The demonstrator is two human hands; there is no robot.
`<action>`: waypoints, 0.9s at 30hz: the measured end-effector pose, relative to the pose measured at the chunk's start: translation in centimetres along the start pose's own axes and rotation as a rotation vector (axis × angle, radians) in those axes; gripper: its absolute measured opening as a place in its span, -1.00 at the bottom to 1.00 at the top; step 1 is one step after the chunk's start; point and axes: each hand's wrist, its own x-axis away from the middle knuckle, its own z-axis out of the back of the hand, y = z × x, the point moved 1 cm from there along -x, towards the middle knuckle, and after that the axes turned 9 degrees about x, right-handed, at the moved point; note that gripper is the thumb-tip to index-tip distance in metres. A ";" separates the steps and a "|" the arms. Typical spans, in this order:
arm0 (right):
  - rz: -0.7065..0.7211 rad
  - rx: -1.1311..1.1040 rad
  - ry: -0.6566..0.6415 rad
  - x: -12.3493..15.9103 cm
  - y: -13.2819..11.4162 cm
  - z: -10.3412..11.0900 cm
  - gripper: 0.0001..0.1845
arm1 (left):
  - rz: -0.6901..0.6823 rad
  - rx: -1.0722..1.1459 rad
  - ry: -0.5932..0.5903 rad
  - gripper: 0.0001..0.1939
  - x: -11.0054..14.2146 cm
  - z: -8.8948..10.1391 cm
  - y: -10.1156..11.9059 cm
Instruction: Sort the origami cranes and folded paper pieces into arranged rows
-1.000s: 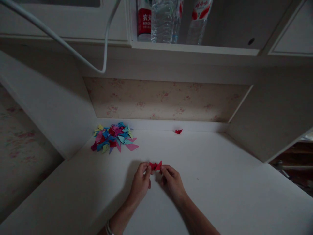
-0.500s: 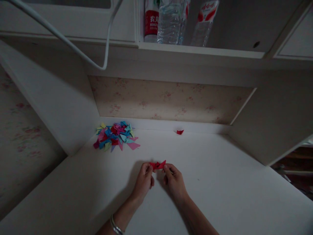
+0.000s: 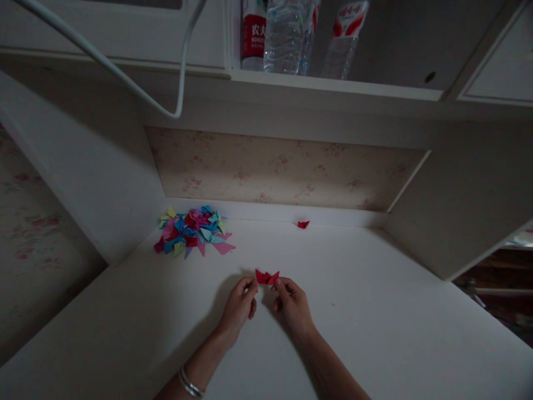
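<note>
A small red folded paper boat (image 3: 267, 277) is held up between my two hands over the white desk, with pointed ends and a raised fold in its middle. My left hand (image 3: 240, 303) pinches its left end between thumb and finger. At the right end, the thumb and finger of my right hand (image 3: 293, 305) are closed on the paper. Another small red folded paper piece (image 3: 303, 224) lies by the back edge of the desk.
A pile of folded coloured papers (image 3: 194, 230) lies at the back left of the white desk (image 3: 375, 322). Overhead, a shelf (image 3: 333, 84) holds several plastic bottles (image 3: 284, 39). A white bent tube (image 3: 137, 91) hangs at the upper left. Side panels flank the desk.
The left end of the red paper boat now points upward, where before it lay flatter inside my left fingers. My left fingers have shifted slightly down its end. The view has moved a little.
</note>
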 end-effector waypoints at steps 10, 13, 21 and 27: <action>0.011 0.038 0.005 0.0 0.2 0.1 -0.52 | 0.004 -0.046 -0.022 -0.69 0.4 -0.1 0.8; 0.003 0.046 0.016 -0.1 0.2 0.2 -0.51 | 0.018 -0.046 -0.045 -0.69 0.4 -0.1 0.8; -0.013 0.027 0.010 0.0 -0.1 0.2 -0.49 | 0.033 0.005 -0.021 -0.73 0.1 0.1 0.4; -0.021 -0.006 0.023 -0.1 -0.1 0.2 -0.46 | 0.046 0.009 -0.068 -0.74 0.0 0.3 0.0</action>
